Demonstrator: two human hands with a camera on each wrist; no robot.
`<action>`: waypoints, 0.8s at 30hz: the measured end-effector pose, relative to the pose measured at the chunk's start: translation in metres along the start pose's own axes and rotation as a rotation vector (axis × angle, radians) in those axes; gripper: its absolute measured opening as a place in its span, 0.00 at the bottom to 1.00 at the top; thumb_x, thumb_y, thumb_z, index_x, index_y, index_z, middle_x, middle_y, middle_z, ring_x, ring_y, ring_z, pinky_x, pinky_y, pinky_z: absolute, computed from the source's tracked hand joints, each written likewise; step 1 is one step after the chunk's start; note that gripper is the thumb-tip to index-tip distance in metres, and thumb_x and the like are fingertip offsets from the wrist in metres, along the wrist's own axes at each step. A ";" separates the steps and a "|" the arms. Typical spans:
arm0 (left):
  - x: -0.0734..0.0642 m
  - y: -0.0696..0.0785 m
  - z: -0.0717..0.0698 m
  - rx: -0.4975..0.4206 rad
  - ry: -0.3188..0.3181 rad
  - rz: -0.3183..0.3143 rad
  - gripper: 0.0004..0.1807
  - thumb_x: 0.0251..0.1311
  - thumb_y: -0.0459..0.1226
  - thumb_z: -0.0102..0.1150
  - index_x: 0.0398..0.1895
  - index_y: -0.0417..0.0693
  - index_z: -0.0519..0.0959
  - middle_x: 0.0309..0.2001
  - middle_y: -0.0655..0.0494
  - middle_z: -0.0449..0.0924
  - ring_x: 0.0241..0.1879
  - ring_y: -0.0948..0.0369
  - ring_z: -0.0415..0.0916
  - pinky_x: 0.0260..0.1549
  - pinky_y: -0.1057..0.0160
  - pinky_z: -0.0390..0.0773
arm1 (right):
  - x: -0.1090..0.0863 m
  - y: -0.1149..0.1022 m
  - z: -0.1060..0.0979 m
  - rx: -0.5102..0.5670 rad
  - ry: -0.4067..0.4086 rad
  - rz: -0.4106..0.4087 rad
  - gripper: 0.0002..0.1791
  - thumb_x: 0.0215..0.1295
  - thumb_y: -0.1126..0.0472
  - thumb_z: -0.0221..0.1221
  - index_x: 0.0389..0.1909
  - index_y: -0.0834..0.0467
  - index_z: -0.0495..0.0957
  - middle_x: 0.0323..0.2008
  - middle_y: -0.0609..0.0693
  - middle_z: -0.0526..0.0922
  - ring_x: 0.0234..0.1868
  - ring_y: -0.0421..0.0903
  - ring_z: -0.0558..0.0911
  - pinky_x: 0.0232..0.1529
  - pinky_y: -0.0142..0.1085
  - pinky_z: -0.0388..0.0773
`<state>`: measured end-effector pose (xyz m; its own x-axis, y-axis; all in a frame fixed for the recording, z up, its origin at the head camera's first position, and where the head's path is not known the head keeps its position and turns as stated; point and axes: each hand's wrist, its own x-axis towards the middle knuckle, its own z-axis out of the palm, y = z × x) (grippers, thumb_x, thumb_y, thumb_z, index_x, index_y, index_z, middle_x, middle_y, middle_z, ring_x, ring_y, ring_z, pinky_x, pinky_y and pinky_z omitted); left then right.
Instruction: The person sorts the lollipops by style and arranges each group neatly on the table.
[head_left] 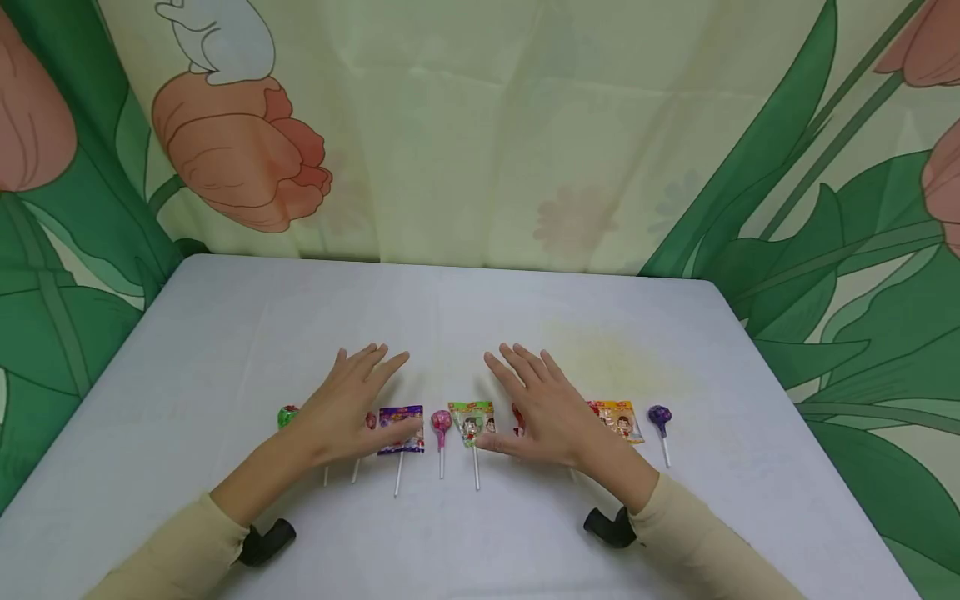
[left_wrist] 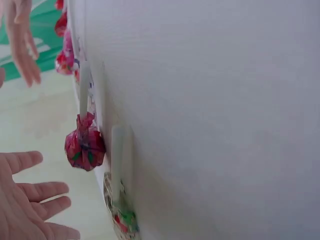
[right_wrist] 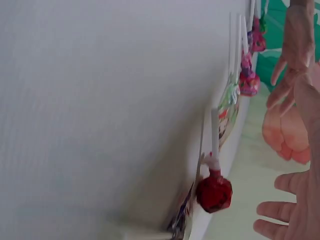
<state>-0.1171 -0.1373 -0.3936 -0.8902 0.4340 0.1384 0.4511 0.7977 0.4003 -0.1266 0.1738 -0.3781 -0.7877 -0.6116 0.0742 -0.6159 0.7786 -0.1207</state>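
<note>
A row of wrapped lollipops lies across the table, sticks toward the person. Over its left part hovers my left hand (head_left: 356, 412), fingers spread and holding nothing. It partly hides a green lollipop (head_left: 287, 416), a red one (left_wrist: 84, 147) and a purple flat-packet one (head_left: 399, 413). My right hand (head_left: 547, 412) hovers palm down over the right part, fingers also spread, hiding much of a red lollipop (right_wrist: 214, 194). Between the hands lie a pink lollipop (head_left: 441, 421) and one in a green packet (head_left: 467, 417). Right of the right hand are an orange packet (head_left: 622, 419) and a dark purple lollipop (head_left: 660, 415).
The table (head_left: 480, 550) wears a white cloth with a faint yellowish stain (head_left: 615, 358) toward the back right. Behind it hangs a pale curtain (head_left: 450, 142) printed with tulips and leaves. Black wrist mounts (head_left: 267, 543) show at both sleeves.
</note>
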 end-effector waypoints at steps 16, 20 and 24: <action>-0.030 -0.014 -0.015 -0.123 0.037 -0.062 0.40 0.56 0.48 0.71 0.72 0.46 0.70 0.71 0.39 0.68 0.75 0.40 0.57 0.72 0.34 0.52 | 0.005 -0.027 0.008 0.188 -0.021 -0.113 0.55 0.62 0.26 0.59 0.81 0.53 0.55 0.78 0.54 0.60 0.79 0.54 0.57 0.78 0.55 0.48; -0.035 -0.020 -0.020 -0.132 0.004 -0.081 0.39 0.54 0.43 0.70 0.70 0.46 0.71 0.71 0.39 0.68 0.74 0.39 0.58 0.68 0.31 0.59 | 0.010 -0.034 0.008 0.219 -0.021 -0.150 0.54 0.62 0.27 0.60 0.81 0.54 0.55 0.78 0.53 0.61 0.78 0.55 0.58 0.78 0.55 0.50; -0.037 -0.026 -0.027 -0.124 -0.047 -0.080 0.39 0.50 0.40 0.70 0.69 0.45 0.72 0.70 0.38 0.69 0.72 0.39 0.59 0.61 0.30 0.68 | 0.016 -0.040 0.009 0.261 -0.035 -0.180 0.52 0.63 0.29 0.61 0.79 0.55 0.58 0.76 0.53 0.63 0.78 0.55 0.59 0.77 0.55 0.51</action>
<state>-0.0973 -0.1855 -0.3849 -0.9177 0.3927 0.0603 0.3652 0.7739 0.5173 -0.1141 0.1314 -0.3813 -0.6627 -0.7441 0.0842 -0.7168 0.5977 -0.3590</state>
